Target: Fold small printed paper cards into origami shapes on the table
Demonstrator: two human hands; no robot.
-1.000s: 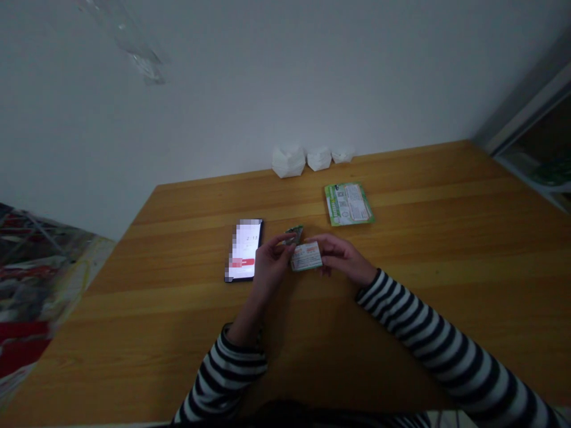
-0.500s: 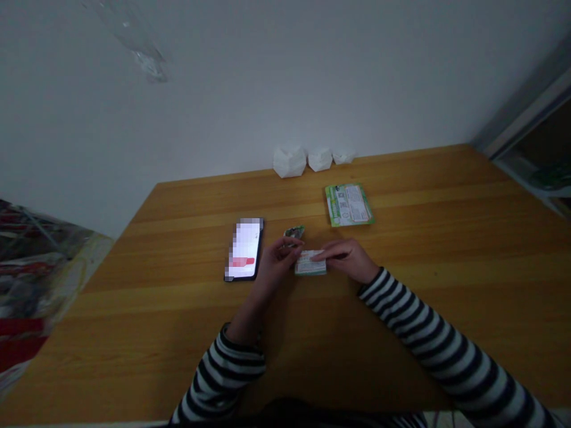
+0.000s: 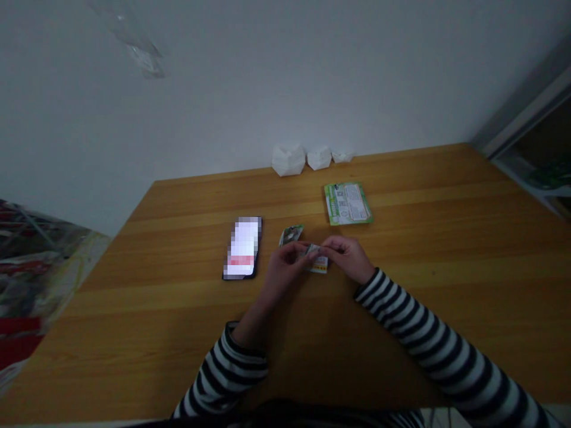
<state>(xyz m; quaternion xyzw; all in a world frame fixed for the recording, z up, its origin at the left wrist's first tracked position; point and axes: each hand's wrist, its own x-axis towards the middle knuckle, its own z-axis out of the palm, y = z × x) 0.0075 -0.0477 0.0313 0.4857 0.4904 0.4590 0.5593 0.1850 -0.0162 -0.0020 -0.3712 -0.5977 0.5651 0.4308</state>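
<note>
Both my left hand (image 3: 284, 268) and my right hand (image 3: 347, 257) pinch a small white printed card (image 3: 319, 266) with orange and green markings, and their fingertips hide most of it. Just above my left fingers, a small green and silver packet (image 3: 291, 235) lies on the wooden table (image 3: 178, 309), apart from the hand. Farther back sits a larger green-and-white printed sheet or packet (image 3: 348, 203). A smartphone (image 3: 242, 248) with a lit, pixelated screen lies left of my left hand.
Several crumpled white paper or foam pieces (image 3: 289, 159) stand along the table's back edge against a white wall (image 3: 285, 77). A plastic-covered red and grey heap (image 3: 31, 261) lies beyond the left edge. A shelf (image 3: 546, 175) shows at the right.
My hands have come closer together, and my left hand has moved from the green packet onto the white card. The card has shifted slightly right.
</note>
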